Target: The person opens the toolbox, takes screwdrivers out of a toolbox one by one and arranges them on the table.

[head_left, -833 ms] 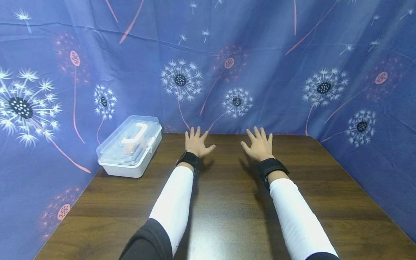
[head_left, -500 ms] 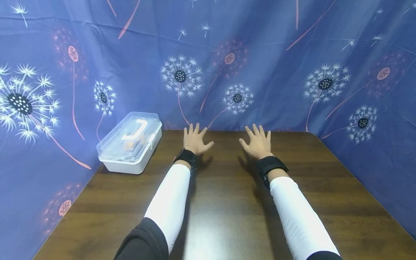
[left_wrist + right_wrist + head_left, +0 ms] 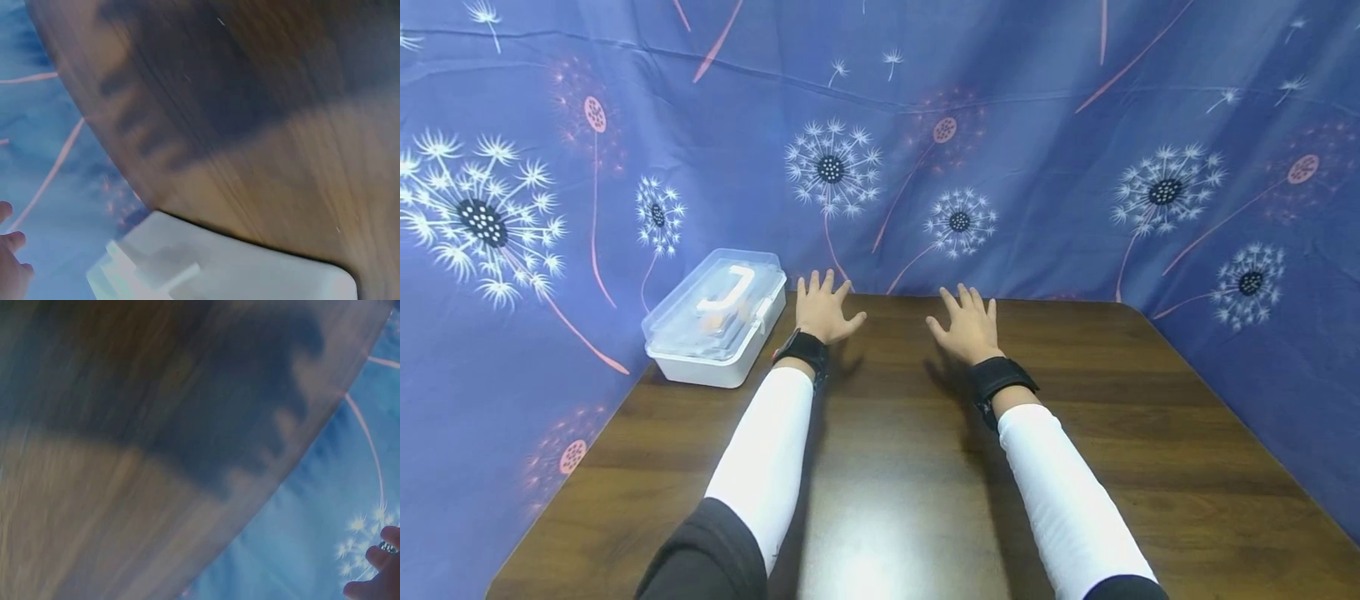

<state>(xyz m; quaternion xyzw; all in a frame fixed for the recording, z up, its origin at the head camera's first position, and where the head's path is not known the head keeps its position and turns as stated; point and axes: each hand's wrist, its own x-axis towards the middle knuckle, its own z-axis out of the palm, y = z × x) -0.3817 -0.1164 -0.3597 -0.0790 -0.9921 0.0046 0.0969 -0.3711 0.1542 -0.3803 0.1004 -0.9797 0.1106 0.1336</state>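
Observation:
Both hands reach forward over the far part of the brown wooden table (image 3: 880, 450), palms down with fingers straight and spread. Nearest the left hand (image 3: 823, 313) is a white plastic storage box (image 3: 703, 371) with a clear lid (image 3: 700, 292) and a white handle (image 3: 727, 288); the hand is just right of it and holds nothing. The right hand (image 3: 967, 332) is also bare of any object, with its shadow on the wood below. In the left wrist view the box's white side (image 3: 262, 262) fills the bottom, and a few fingertips (image 3: 14, 240) show at the left edge.
A blue cloth (image 3: 880, 50) printed with dandelions hangs behind the table and along its sides. The storage box stands at the table's far left corner, with small, blurred contents under its lid. Each wrist wears a black strap (image 3: 1000, 377).
Both hands have shifted left, the left hand closer to the storage box, fingers still spread. The head view has turned slightly, so the box and cloth sit a bit higher and further right.

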